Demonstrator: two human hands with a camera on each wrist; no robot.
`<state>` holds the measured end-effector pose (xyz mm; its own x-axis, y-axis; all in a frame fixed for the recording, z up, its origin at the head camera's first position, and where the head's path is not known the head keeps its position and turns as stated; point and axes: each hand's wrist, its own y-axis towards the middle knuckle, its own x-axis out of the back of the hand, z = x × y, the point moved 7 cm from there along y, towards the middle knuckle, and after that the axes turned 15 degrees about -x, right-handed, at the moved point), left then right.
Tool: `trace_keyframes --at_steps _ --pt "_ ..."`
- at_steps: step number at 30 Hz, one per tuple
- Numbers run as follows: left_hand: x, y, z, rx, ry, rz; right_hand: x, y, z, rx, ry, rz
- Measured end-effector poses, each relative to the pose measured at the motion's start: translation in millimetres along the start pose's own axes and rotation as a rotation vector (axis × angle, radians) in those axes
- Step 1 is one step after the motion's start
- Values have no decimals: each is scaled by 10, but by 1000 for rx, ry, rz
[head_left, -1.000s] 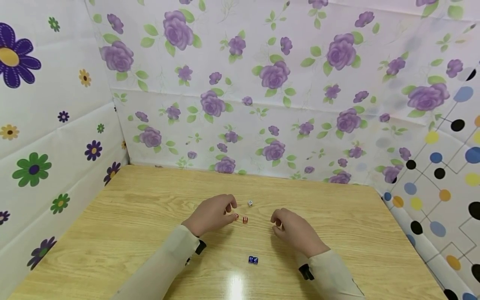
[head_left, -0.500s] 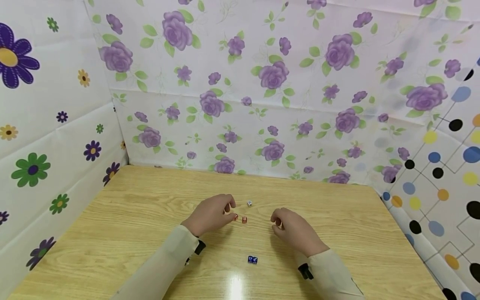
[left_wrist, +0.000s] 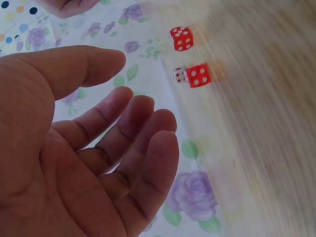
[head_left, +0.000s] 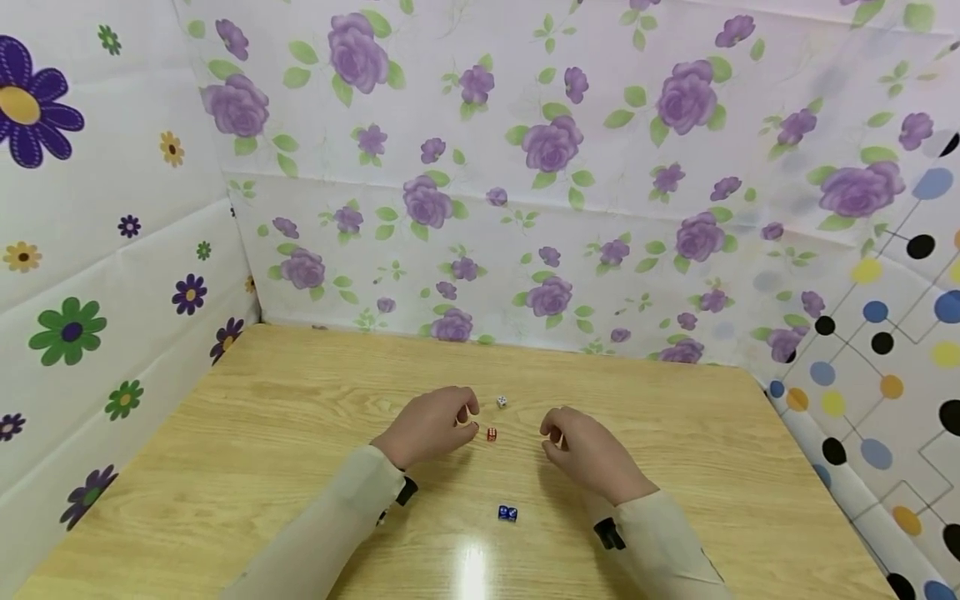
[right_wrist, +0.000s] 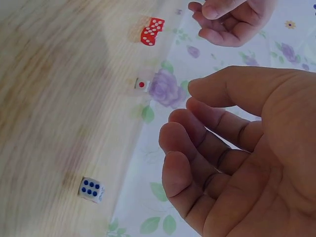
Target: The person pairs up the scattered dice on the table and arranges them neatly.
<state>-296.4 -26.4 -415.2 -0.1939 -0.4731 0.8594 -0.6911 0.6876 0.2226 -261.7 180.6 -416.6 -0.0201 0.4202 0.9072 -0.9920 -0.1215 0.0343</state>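
My left hand (head_left: pixel 431 429) hovers over the table with loosely curled fingers and holds nothing. Just beside its fingertips lies a red die (head_left: pixel 492 434). A second red die (left_wrist: pixel 181 38) shows plainly in the left wrist view, but in the head view my left fingertips mostly cover it. Beyond them sits a white die (head_left: pixel 502 402), whose red pip faces the right wrist camera. To the right, my right hand (head_left: pixel 592 454) is also loosely curled and holds nothing. The right wrist view shows another white die (right_wrist: pixel 91 189), with blue pips, near that hand.
Two blue dice (head_left: pixel 507 513) lie side by side nearer the front of the wooden table (head_left: pixel 300 375). Behind the table hangs a cloth (head_left: pixel 480 167) with purple roses. Patterned cloths also close off the left and right sides.
The left hand has shifted slightly to the right, and its fingertips now mostly cover one red die in the head view. My right hand and the other visible dice stay put.
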Motion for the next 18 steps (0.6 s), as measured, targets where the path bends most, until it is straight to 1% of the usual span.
trace_keyframes --at_steps 4,8,13,18 --pt "-24 4 15 0 -8 -8 -23 25 -28 -32 13 21" --pt "-44 12 76 16 -18 -16 -54 65 -61 -57 38 47" --pt "-66 26 162 48 -46 -14 -106 144 -29 -31 41 54" --pt "-99 68 221 71 -51 10 -177 250 78 11 30 60"
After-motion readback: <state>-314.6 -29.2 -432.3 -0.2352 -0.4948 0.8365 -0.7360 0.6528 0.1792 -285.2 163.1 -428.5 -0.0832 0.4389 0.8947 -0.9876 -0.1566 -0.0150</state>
